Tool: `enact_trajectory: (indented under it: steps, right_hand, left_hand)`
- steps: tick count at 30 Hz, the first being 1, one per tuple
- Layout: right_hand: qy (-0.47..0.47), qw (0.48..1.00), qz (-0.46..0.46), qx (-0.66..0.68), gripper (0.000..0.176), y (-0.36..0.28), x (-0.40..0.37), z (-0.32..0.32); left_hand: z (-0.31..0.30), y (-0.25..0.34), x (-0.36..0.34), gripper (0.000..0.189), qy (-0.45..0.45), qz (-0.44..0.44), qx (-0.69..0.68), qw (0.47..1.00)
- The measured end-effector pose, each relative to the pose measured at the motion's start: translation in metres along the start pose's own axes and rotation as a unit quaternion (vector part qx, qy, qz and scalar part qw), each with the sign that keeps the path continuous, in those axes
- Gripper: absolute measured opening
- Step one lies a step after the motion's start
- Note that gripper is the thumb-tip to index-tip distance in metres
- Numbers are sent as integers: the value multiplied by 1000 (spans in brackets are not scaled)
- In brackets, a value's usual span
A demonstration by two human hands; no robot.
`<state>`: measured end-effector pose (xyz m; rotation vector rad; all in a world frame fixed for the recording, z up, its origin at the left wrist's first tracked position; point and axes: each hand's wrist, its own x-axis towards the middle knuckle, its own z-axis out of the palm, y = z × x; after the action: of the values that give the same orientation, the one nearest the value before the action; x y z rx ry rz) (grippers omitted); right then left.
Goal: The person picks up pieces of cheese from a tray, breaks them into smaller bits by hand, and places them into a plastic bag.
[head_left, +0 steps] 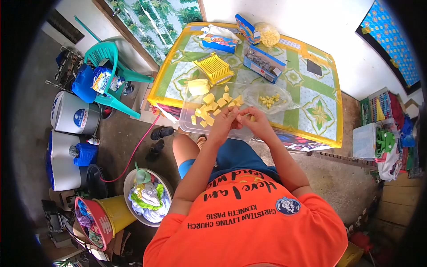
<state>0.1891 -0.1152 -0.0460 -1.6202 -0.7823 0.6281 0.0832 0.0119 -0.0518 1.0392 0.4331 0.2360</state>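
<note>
My left hand [226, 121] and my right hand [256, 122] meet over the near edge of a clear plastic tray [187, 116], fingers pinched together. A bit of yellow shows at my right fingers; what my left fingers hold is hidden. Several yellow cubes [209, 98] lie scattered in the tray. A larger pale yellow block [199, 87] sits at its far left corner. Just right of the tray, a clear plastic bag [289, 103] lies with small yellow pieces [268, 100] on it. A yellow slotted rack [214, 68] stands behind the tray.
The patterned tablecloth [319, 112] also bears a blue box [264, 63], another blue pack [220, 43] and a round tub of pale pieces [268, 35]. At left are a green chair [102, 54] and a laundry basin [129, 182]. Plastic bins [364, 141] stand at right.
</note>
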Motion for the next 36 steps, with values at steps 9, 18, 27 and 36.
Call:
enact_trajectory:
  steps: [9, 18, 27, 36]
  right_hand:
    - [179, 969, -49, -163, 25, 42, 38, -92]
    - [17, 931, 70, 358, 31, 42, 30, -71]
    - [-33, 950, 135, 279, 23, -24, -4, -8]
    - [-85, 937, 97, 323, 31, -31, -10, 5]
  left_hand:
    - [-12, -3, -8, 35, 35, -48, 51, 997]
    - [-18, 1, -16, 28, 49, -38, 52, 997]
    - [5, 19, -29, 32, 36, 32, 125, 991]
    - [3, 23, -38, 28, 41, 88, 112, 989]
